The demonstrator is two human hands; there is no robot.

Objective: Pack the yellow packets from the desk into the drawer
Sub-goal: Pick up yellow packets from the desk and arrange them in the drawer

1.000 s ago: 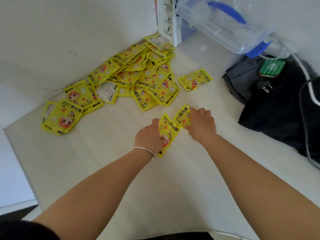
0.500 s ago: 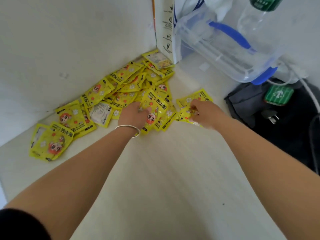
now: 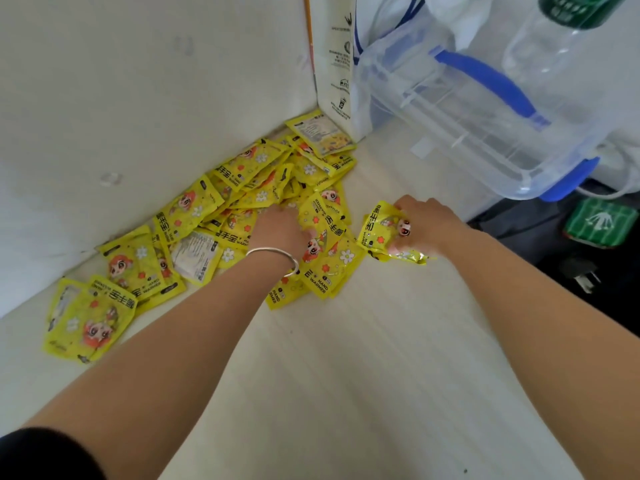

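Your right hand (image 3: 420, 225) grips a small bunch of yellow packets (image 3: 382, 230) just right of the heap (image 3: 242, 188), which runs along the left edge of the desk (image 3: 346, 375) into its far corner, against the wall (image 3: 138, 98). Your left hand (image 3: 282, 232) lies on the heap with its fingers buried, so I cannot tell whether it grips any. Gather the packets flat with edges squared, since crumpled bunches slip. The drawer is out of view.

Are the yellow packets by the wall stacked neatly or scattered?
Scattered. The yellow packets lie overlapping at mixed angles on the desk, some showing their printed backs.

Pale desk (image 3: 346, 393) meets a white wall (image 3: 138, 81).
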